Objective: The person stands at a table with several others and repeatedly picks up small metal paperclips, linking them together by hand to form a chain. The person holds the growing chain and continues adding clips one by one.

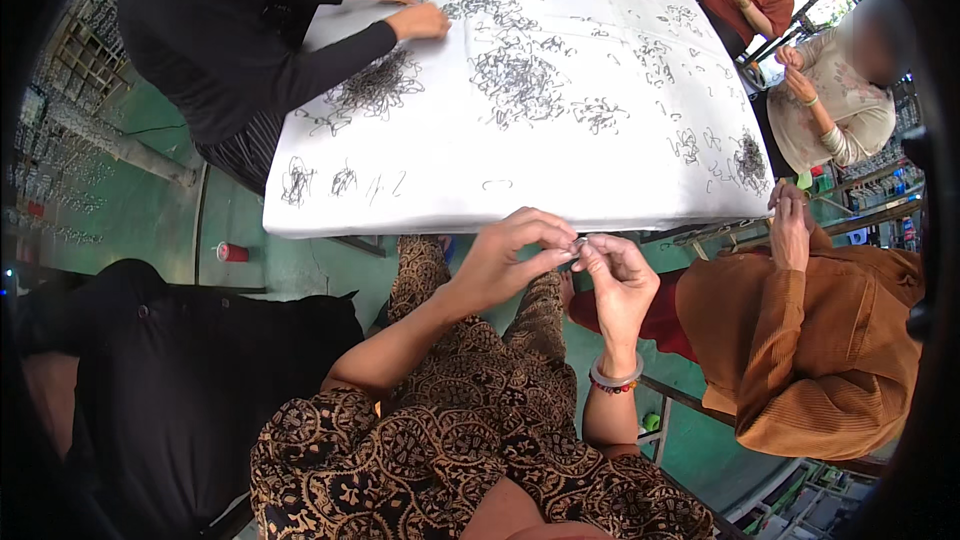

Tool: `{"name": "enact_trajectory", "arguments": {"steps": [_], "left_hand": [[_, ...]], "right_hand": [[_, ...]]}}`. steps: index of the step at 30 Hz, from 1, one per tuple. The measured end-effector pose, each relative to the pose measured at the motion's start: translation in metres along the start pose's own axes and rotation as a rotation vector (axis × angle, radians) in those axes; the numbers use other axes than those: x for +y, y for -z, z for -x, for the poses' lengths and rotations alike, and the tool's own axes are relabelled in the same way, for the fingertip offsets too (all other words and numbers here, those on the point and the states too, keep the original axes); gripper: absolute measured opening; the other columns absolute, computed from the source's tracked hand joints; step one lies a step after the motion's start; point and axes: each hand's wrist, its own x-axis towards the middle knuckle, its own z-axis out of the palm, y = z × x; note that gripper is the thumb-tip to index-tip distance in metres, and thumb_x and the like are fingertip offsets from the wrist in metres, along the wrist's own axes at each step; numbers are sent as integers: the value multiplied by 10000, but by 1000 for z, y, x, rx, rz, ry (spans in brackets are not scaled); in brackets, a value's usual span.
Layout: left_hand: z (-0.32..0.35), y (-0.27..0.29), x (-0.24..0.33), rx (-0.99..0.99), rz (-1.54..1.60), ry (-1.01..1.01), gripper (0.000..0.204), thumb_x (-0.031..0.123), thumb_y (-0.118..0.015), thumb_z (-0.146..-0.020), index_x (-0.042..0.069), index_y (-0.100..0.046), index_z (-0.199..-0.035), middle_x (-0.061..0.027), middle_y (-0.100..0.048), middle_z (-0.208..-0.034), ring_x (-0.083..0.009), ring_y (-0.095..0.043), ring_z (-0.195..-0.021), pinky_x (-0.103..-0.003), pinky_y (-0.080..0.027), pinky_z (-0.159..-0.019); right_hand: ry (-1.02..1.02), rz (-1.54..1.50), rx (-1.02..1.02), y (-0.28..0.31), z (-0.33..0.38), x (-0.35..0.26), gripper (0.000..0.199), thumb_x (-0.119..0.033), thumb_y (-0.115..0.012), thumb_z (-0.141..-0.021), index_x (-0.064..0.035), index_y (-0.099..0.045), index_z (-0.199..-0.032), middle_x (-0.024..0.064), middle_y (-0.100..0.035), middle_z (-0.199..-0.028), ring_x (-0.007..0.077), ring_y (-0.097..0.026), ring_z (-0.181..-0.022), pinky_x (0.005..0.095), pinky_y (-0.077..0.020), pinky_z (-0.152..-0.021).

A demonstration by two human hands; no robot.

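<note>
My left hand point(505, 258) and my right hand point(620, 285) meet just off the near edge of the white-covered table point(430, 175), above my lap. Both are closed, thumbs and fingertips pinched together around a small, shiny piece point(577, 245). Fingers cover most of it, so its kind cannot be made out. On the table lie many thin, dark, curved wire-like pieces, among them a loose heap point(515, 80) in the middle and a denser pile point(375, 88) to the left. A couple of single curved pieces point(497, 184) rest near the front edge.
A person in black point(210, 50) reaches over the table from the left. Someone in a brown corduroy jacket point(800, 340) sits close on my right, and a person in black point(190, 370) on my left. Others work at the far right. A red cup point(232, 253) stands at lower left.
</note>
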Motion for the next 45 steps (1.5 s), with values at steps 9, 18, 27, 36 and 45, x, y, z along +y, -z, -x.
{"name": "enact_trajectory", "arguments": {"steps": [9, 18, 27, 36, 45], "left_hand": [[3, -20, -9, 143, -129, -29, 84, 32, -664, -859, 22, -645, -940, -98, -681, -1037, -204, -652, -975, -306, -515, -840], [-3, -14, -5, 55, -127, -118, 126, -16, -668, -851, 36, -617, -955, -98, -694, -968, -223, -657, -952, -338, -512, -857], [-1, -6, -5, 55, -247, -48, 108, 9, -686, -847, 30, -626, -935, -88, -696, -946, -226, -655, -939, -341, -524, -825], [5, -11, -23, 124, -131, 31, 116, 103, -675, -868, 44, -670, -967, -91, -686, -921, -238, -658, -865, -331, -512, -782], [5, -17, -29, 93, -222, -104, 156, 207, -612, -887, 57, -647, -911, -109, -637, -808, -308, -603, -832, -414, -438, -804]], "right_hand": [[75, 196, -33, -1, 5, 1, 151, 99, -661, -828, 55, -674, -972, 89, -679, -880, 105, -640, -739, 215, -541, -649], [102, 329, 111, 44, -120, 51, 232, -22, -637, -879, 34, -667, -1102, 66, -664, -851, 103, -594, -720, 231, -492, -641], [225, 938, 90, 42, -233, 188, 310, 28, -613, -769, 4, -611, -1079, 235, -671, -867, 339, -674, -786, 381, -530, -694], [-63, -79, 123, 23, -85, 53, 426, 42, -611, -854, 36, -499, -1266, 54, -600, -810, 100, -535, -678, 232, -445, -616], [221, 210, 164, -9, 3, 17, 355, 37, -646, -876, 24, -538, -1214, 41, -615, -861, 81, -537, -741, 203, -440, -661]]}}
